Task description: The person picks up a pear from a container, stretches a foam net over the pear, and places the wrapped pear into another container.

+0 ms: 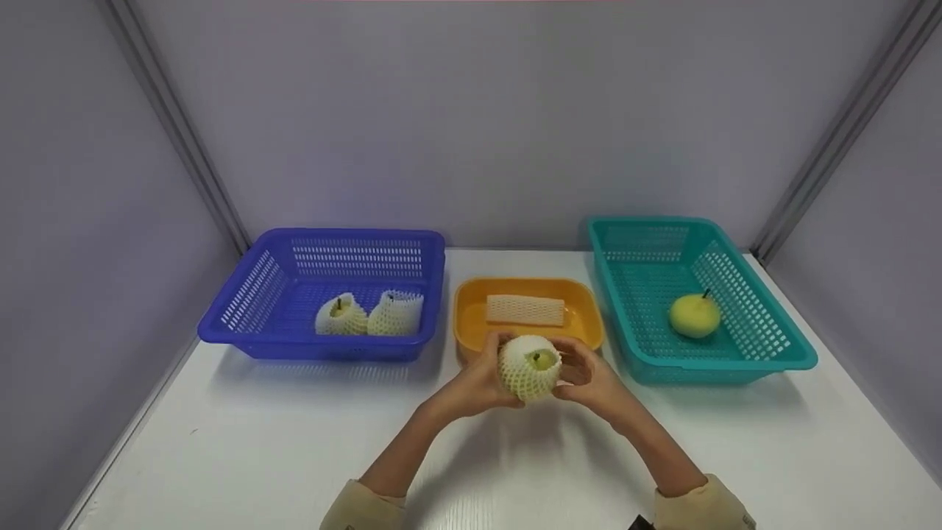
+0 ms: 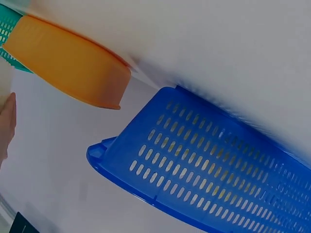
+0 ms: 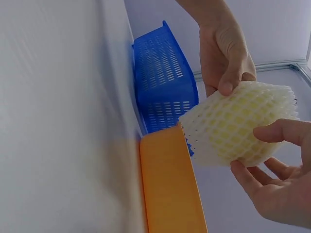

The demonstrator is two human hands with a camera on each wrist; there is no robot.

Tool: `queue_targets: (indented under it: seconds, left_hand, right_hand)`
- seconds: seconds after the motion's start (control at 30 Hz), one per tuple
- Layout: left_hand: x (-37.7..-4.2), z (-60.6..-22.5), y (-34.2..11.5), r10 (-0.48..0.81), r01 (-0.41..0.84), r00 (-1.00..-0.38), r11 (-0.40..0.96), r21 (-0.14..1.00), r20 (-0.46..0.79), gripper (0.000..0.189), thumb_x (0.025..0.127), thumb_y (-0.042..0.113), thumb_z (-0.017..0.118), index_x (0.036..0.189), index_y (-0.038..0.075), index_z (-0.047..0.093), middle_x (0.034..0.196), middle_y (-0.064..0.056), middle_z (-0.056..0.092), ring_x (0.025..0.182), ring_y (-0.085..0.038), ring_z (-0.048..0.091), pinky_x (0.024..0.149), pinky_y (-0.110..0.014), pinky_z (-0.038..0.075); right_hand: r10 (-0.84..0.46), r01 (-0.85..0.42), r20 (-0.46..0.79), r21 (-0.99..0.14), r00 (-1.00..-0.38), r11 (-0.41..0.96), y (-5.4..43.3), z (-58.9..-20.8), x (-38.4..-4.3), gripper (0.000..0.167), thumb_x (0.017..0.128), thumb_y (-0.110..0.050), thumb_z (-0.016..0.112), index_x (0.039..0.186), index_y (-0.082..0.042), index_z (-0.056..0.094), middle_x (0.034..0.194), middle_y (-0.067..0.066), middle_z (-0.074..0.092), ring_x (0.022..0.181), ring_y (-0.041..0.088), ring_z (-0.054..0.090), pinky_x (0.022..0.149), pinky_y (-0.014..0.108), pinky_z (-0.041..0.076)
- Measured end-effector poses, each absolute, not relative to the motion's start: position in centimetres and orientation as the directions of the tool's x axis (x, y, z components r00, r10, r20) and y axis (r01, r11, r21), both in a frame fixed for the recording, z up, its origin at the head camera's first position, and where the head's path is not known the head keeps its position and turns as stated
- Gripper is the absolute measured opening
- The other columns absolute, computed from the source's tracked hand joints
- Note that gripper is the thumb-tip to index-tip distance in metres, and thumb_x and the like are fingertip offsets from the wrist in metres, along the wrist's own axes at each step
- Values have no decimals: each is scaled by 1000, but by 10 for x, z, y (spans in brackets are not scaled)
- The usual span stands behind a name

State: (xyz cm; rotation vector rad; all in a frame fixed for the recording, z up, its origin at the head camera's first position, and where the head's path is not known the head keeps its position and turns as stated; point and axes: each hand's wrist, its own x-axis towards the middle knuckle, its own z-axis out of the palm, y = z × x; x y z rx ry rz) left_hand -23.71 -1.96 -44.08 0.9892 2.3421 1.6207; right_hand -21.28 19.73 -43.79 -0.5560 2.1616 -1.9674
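Observation:
Between my two hands, over the front of the orange tray (image 1: pixel 465 335), is a yellow-green pear (image 1: pixel 542 360) in a white foam net sleeve (image 1: pixel 524 381). My left hand (image 1: pixel 475 384) grips it from the left, the thumb lying on the net (image 3: pixel 243 121) in the right wrist view. From the other side my right hand (image 1: pixel 600 386) holds the sleeve with thumb and curled fingers (image 3: pixel 247 178). The stem shows through the sleeve's opening in the head view. Only a sliver of a hand (image 2: pixel 7 126) enters the left wrist view.
Inside the orange tray lies a flat foam net sleeve (image 1: pixel 525 310). Left stands a blue basket (image 1: pixel 324 346) with two net-wrapped pears (image 1: pixel 342 316). A teal basket (image 1: pixel 706 364) on the right holds one bare pear (image 1: pixel 694 316). White walls (image 1: pixel 471 125) enclose the table (image 1: pixel 280 442).

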Motion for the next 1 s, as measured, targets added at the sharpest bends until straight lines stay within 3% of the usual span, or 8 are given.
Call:
queue_targets:
  seconds: [0.13, 0.43, 0.67, 0.83, 1.0]
  left_hand:
    - [-239, -443, -18, 573, 495, -763, 222, 840, 298, 90, 62, -4, 81, 130, 5, 23, 128, -9, 39, 115, -21, 43, 97, -35, 35]
    - [-240, -443, -18, 564, 537, -761, 272, 798, 320, 104, 59, -4, 84, 140, 16, 22, 131, -7, 42, 118, -20, 43, 97, -37, 35]
    - [-238, -443, -17, 571, 515, -768, 278, 811, 292, 98, 64, 5, 83, 140, 10, 22, 128, -9, 44, 114, -19, 45, 96, -36, 36]
    - [-237, -440, -21, 622, 515, -742, 291, 807, 249, 91, 70, 7, 75, 142, 8, 20, 133, -8, 38, 110, -17, 45, 94, -33, 37]
    - [-236, -436, -25, 649, 405, -741, 231, 885, 170, 79, 75, 2, 67, 142, 8, 24, 132, -10, 39, 111, -19, 47, 91, -33, 40]
  right_hand:
    - [-370, -187, 149, -980, -917, 68, 198, -439, -213, 66, 78, 3, 68, 136, -1, 36, 132, 19, 41, 120, 32, 41, 94, 40, 39]
    - [-318, -146, 109, -985, -942, 95, 195, -439, -212, 66, 78, -2, 71, 135, -5, 38, 135, 17, 38, 118, 34, 42, 87, 38, 45]
    - [-205, -76, 66, -996, -977, 42, 193, -438, -210, 54, 81, -1, 67, 125, 2, 38, 129, 16, 40, 116, 32, 44, 87, 34, 44]
    - [-161, -46, 36, -997, -986, 57, 194, -440, -210, 47, 82, -2, 66, 121, 3, 41, 125, 17, 44, 116, 31, 45, 87, 33, 45]
    - [-134, -27, 19, -998, -991, 56, 194, -441, -210, 40, 85, 0, 61, 120, 4, 42, 123, 17, 45, 113, 29, 48, 86, 32, 45]
